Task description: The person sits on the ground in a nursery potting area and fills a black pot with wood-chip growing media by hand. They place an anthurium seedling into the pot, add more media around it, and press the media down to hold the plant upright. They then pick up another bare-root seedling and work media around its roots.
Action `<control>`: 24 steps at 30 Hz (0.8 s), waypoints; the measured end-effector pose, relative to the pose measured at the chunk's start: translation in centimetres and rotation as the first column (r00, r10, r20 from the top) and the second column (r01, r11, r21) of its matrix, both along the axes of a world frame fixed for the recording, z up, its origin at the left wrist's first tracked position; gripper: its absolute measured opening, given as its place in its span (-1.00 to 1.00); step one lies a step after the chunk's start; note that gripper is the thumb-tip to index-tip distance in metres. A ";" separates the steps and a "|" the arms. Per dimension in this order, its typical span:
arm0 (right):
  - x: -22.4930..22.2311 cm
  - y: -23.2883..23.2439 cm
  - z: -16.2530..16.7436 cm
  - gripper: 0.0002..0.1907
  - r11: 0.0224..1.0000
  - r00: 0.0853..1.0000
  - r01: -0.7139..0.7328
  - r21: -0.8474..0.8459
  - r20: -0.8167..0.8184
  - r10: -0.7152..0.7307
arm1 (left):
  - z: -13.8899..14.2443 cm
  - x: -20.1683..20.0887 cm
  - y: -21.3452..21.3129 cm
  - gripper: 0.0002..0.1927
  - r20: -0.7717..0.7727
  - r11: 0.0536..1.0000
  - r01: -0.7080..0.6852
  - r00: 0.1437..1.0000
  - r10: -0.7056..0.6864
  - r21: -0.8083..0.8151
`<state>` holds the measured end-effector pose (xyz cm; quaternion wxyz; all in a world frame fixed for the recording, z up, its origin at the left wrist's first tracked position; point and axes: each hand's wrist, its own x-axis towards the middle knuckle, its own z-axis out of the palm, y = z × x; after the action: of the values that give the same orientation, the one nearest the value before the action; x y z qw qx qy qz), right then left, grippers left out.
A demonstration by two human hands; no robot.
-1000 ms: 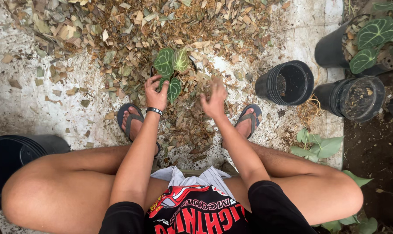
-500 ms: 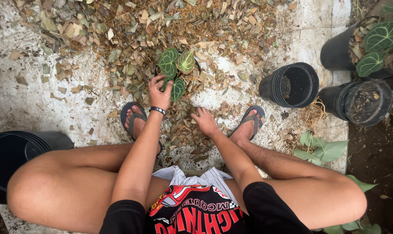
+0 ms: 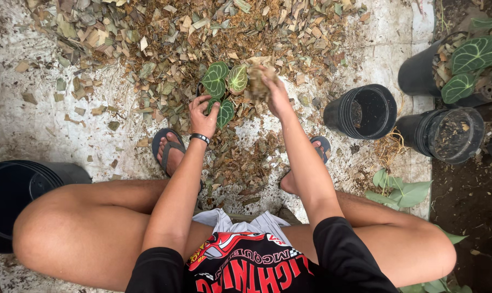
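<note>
The small plant with dark green heart-shaped leaves marked by pale veins (image 3: pixel 222 87) stands in the brown leaf litter ahead of the squatting person, just past the twelve o'clock edge of the feet. Three of its leaves show: two upright side by side, one lower beneath them. The left hand (image 3: pixel 203 115), with a dark bracelet at the wrist, cups the plant's base from the six o'clock side, fingers curled round the lower leaf and pressing on it. The right hand (image 3: pixel 273 89) is at three o'clock of the plant, closed around a clump of dry brown leaf mulch (image 3: pixel 258 80) that it holds just beside the upper leaves.

The heap of chopped dry leaves and bark (image 3: pixel 164 38) spreads across the pale concrete floor (image 3: pixel 34 125) from ten to one o'clock. Two feet in grey flip-flop sandals (image 3: pixel 168 147) rest on the litter. At three o'clock lie two empty black plastic pots (image 3: pixel 365 111), and beyond them one black pot holding a plant with similar veined leaves (image 3: pixel 471 65). At nine o'clock sits a stack of large black tubs (image 3: pixel 18 190).
</note>
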<state>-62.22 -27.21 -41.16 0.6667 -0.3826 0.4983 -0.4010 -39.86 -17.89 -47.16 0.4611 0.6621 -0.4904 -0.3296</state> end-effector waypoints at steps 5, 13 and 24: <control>2.3 0.9 0.7 -0.38 0.948 0.780 -0.168 -0.272 -0.625 -0.041 | 0.3 -0.1 0.0 -0.72 0.003 1.000 0.005 1.000 -0.005 0.015; 4.0 2.1 -1.7 -0.46 0.547 0.269 -0.806 -0.228 -0.963 -0.004 | 0.1 0.0 0.2 -0.71 0.017 1.000 -0.007 1.000 0.007 0.005; 5.0 -1.2 -1.0 -0.37 0.521 -0.011 -0.847 0.108 -0.983 0.185 | -0.5 -0.2 0.2 -0.68 0.045 1.000 -0.008 0.999 0.009 -0.025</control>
<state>-57.20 -28.41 -42.11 0.1895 -0.8693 0.4468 0.0931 -40.09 -17.73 -47.69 0.4595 0.6656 -0.5018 -0.3066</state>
